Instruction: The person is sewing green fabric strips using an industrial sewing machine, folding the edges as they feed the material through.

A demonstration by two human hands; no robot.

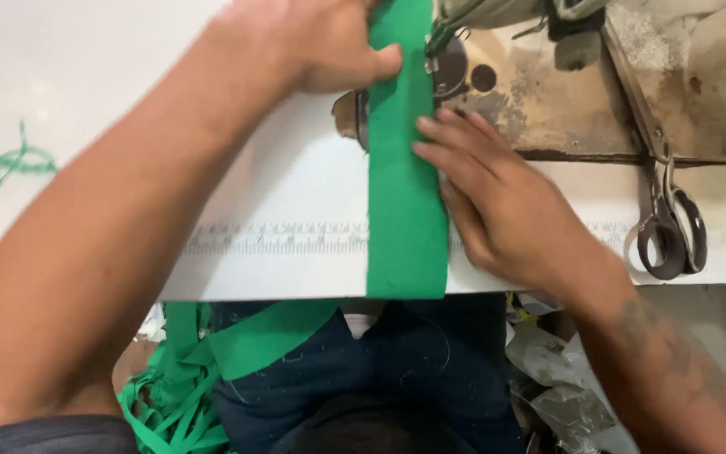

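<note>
A long green fabric strip [405, 193] runs from the table's front edge up under the foot of a sewing machine [451, 59]. My left hand [321, 42] rests at the strip's left edge near the machine foot, thumb touching the cloth. My right hand [497, 202] lies flat with spread fingers on the strip's right edge. The strip hangs over the table edge onto my lap, where more green fabric [254, 336] lies folded.
Dark-handled scissors [670, 210] lie at the right on the white table [279, 193], which has a printed ruler scale. The worn metal machine bed [565, 101] is at the top right. Green strip scraps [174, 412] pile at the lower left; green thread [6, 164] lies left.
</note>
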